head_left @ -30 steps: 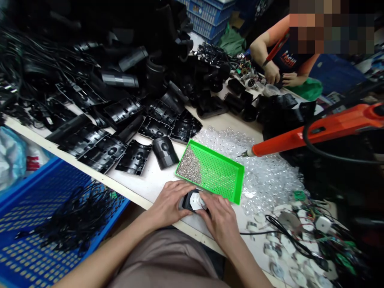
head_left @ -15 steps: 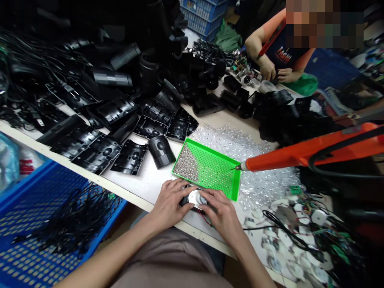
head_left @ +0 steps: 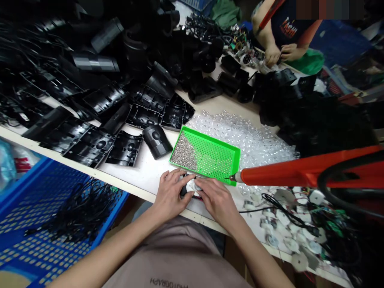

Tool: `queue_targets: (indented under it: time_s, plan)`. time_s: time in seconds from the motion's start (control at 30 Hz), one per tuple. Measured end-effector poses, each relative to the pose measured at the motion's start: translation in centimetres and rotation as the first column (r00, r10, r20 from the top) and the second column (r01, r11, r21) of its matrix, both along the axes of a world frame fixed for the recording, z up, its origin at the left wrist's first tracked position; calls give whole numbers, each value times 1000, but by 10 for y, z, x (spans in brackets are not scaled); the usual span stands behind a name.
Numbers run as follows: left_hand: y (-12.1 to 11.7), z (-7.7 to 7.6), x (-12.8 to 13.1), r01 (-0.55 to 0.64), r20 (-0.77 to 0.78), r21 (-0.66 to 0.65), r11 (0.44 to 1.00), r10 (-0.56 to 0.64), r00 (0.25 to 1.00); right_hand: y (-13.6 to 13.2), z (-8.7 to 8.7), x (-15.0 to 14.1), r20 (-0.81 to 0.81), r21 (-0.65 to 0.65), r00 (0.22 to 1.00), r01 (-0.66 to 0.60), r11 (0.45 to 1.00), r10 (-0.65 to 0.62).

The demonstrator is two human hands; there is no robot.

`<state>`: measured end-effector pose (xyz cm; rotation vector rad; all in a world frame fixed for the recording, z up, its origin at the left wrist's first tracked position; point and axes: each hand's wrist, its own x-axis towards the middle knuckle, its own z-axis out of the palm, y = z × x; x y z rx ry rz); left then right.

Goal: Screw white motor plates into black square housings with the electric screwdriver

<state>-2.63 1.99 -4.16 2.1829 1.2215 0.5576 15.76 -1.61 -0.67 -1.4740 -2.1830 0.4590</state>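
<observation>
Under the fingers [head_left: 175, 175], a smooth black plastic housing [head_left: 183, 191] is held, with a white disc [head_left: 192, 186] set against it. Just above the fingers, a smooth green plastic tray [head_left: 217, 154] is found, holding small metal screws [head_left: 183, 152]. Beyond the fingers, glossy black plastic shells [head_left: 90, 146] are laid on a matt white table [head_left: 144, 176]. To the right of the fingers, a glossy orange plastic screwdriver [head_left: 300, 177] is seen.
</observation>
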Motion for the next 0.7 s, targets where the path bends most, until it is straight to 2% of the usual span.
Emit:
queue_targets:
  time_s: [0.1,0.3,0.47,0.6,0.7]
  plan:
    - [-2,-2,1,6,-18,3,1000,-6,1000,-1,-2,0,43,-19,999,11,1000,-10]
    - [-4,-1,1,15,-22,-8,1000,-15,1000,-7,-4,-6,156,-20,982,113,993,-109]
    - [-2,3,1,9,96,8,1000,-10,995,-12,-3,-15,171,30,966,192,981,-194]
    - [3,-1,-2,82,157,-15,997,-78,984,-14,-6,-21,166,50,952,253,966,-258]
    - [5,-4,-1,82,173,-20,996,-77,982,-11,-7,-20,144,46,959,239,970,-244]
